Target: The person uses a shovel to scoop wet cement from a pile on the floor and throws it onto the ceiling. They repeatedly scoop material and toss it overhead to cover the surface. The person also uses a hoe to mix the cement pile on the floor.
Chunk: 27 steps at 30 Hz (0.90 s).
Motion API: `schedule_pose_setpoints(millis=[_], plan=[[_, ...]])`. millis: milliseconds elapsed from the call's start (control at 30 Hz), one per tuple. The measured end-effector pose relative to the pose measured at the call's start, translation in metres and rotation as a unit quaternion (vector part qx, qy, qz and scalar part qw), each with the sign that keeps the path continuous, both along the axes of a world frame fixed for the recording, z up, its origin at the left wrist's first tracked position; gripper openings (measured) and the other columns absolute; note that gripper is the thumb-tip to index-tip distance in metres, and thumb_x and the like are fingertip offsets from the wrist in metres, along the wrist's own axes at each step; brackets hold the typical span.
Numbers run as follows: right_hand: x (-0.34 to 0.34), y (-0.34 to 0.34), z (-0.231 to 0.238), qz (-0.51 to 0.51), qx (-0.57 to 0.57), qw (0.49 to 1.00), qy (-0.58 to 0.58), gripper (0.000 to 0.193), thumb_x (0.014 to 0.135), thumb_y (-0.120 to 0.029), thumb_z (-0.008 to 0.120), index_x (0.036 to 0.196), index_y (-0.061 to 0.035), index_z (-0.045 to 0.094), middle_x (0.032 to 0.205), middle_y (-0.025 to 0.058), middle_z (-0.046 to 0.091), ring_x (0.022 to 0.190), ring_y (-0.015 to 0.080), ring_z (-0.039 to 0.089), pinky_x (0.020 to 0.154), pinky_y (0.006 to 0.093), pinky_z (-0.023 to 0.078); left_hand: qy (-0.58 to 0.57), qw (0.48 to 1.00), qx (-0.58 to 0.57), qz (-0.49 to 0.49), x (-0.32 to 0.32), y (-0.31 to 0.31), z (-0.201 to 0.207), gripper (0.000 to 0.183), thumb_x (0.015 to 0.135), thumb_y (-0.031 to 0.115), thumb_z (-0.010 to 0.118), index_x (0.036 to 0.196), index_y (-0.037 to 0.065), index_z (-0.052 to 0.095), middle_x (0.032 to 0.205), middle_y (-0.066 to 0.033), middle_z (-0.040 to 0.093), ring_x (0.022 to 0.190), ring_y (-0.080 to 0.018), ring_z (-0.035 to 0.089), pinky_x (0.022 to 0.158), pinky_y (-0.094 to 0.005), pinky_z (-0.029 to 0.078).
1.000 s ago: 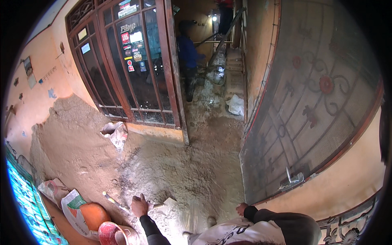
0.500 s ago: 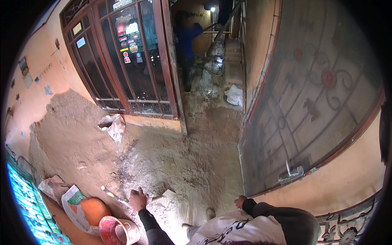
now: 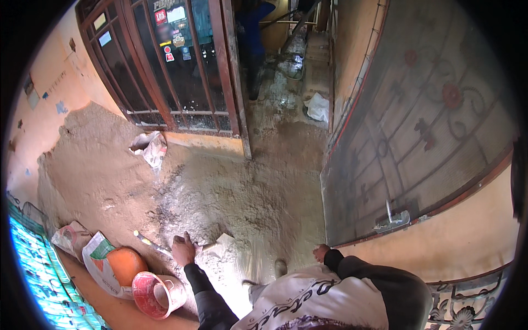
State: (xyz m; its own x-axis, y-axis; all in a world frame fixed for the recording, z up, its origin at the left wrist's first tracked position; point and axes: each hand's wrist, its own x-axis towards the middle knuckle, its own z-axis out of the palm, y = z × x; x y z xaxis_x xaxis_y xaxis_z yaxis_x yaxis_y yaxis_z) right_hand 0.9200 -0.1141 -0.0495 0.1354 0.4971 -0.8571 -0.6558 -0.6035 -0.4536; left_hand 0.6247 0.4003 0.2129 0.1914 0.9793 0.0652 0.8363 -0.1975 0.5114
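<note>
Left hand (image 3: 183,250) closed on a tool (image 3: 223,246) at the near edge of the mix (image 3: 225,190).
The fingers look clamped about its handle, with the pale blade to their right; whether the yellow-ended stick (image 3: 147,241) belongs to it, I cannot tell. The right hand (image 3: 320,253) hangs near the door (image 3: 379,187), its grip too small to read. A wide swing of the left arm could knock the bucket (image 3: 144,281), which stands just beside it; the shoe (image 3: 280,268) could slide, as the mix looks wet, and the right knuckles could scrape the door if that arm drifts outward. Against a second ago, the view tips down: window (image 3: 165,66) and sack (image 3: 153,147) sit higher and more shirt (image 3: 308,300) shows, while hand and tool keep about the same place beside the bucket.
</note>
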Motion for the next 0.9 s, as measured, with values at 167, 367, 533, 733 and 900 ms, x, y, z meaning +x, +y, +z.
schedule_pose_setpoints(millis=[167, 367, 533, 733, 900], plan=[[-0.065, 0.081, 0.01, 0.037, -0.058, 0.997, -0.025, 0.024, 0.092, -0.027, 0.046, 0.088, -0.0048, 0.055, 0.075, 0.0122, 0.055, 0.052, 0.0261, 0.046, 0.041, 0.0401, 0.034, 0.076, 0.996, 0.035, 0.039, -0.056, 0.019, 0.016, 0.043, 0.086, 0.045, 0.06, 0.08, 0.002, 0.062, 0.08, -0.0193, 0.066, 0.078, -0.0383, 0.064, 0.069, -0.0473, 0.048], [0.018, -0.034, -0.069, 0.007, -0.003, 1.0, -0.029, 0.024, 0.091, -0.027, 0.045, 0.089, -0.0058, 0.056, 0.078, 0.014, 0.054, 0.054, 0.0265, 0.045, 0.043, 0.0407, 0.033, 0.012, 1.0, -0.018, -0.013, 0.009, -0.003, -0.005, 0.044, 0.087, 0.046, 0.057, 0.083, 0.002, 0.063, 0.082, -0.0174, 0.068, 0.079, -0.0357, 0.065, 0.071, -0.0453, 0.049], [-0.006, 0.016, -0.052, -0.015, -0.008, 1.0, -0.011, 0.029, 0.088, -0.037, 0.048, 0.083, -0.0099, 0.055, 0.065, 0.0105, 0.053, 0.045, 0.0243, 0.043, 0.04, 0.0393, 0.032, 0.039, 0.999, -0.01, 0.011, -0.015, 0.009, 0.011, 0.044, 0.087, 0.046, 0.057, 0.084, 0.003, 0.063, 0.083, -0.0168, 0.068, 0.08, -0.0349, 0.066, 0.072, -0.0448, 0.05], [-0.012, 0.03, -0.017, -0.03, 0.024, 0.998, -0.044, 0.029, 0.085, -0.041, 0.049, 0.081, -0.013, 0.055, 0.062, 0.0083, 0.055, 0.041, 0.0247, 0.045, 0.037, 0.0398, 0.032, 0.036, 0.999, -0.022, 0.021, -0.018, 0.012, 0.011, 0.048, 0.088, 0.048, 0.055, 0.084, 0.001, 0.064, 0.082, -0.0202, 0.067, 0.081, -0.0367, 0.064, 0.072, -0.0467, 0.048], [-0.024, 0.039, 0.012, -0.088, -0.004, 0.994, -0.062, 0.024, 0.084, -0.036, 0.05, 0.083, -0.0119, 0.055, 0.068, 0.0067, 0.057, 0.045, 0.0246, 0.049, 0.037, 0.0387, 0.035, 0.05, 0.998, -0.004, 0.023, -0.02, 0.015, 0.006, 0.045, 0.087, 0.047, 0.057, 0.082, 0.003, 0.063, 0.081, -0.019, 0.067, 0.079, -0.0371, 0.065, 0.07, -0.0463, 0.049]])
